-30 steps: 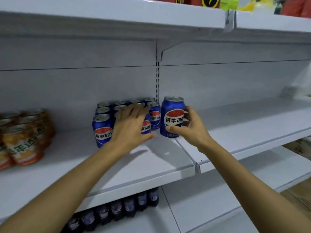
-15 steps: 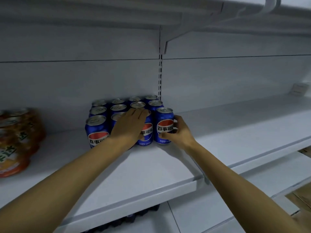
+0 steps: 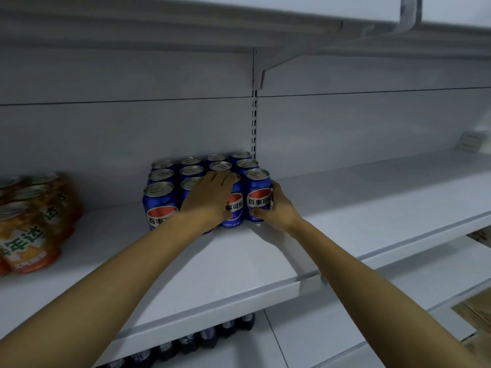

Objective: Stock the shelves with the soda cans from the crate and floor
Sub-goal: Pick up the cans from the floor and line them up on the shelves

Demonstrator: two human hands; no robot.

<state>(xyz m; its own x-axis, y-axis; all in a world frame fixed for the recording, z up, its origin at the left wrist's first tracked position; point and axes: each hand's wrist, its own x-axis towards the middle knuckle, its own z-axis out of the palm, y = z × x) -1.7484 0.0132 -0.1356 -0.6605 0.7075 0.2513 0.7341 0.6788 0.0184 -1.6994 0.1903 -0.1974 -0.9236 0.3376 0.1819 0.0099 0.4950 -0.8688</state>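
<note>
Several blue soda cans (image 3: 160, 205) stand in a tight block near the back of the white shelf (image 3: 233, 264), by the slotted upright. My right hand (image 3: 276, 208) grips the front-right can (image 3: 259, 193), thumb at its lower front and fingers round its right side; the can stands on the shelf against its neighbours. My left hand (image 3: 210, 199) lies with straight fingers over the top and front of a front-row can (image 3: 235, 208) and hides the can beside it.
Orange drink cans (image 3: 29, 229) sit at the left of the same shelf. Dark bottles (image 3: 210, 338) line the shelf below. The right shelf section (image 3: 372, 197) is bare apart from a small tag at its back. Cardboard (image 3: 475, 309) shows at the lower right.
My right hand brought the blue can from the shelf joint leftward and back, setting it at the block's front-right corner. My left hand stayed on the front cans. The view tilted downward.
</note>
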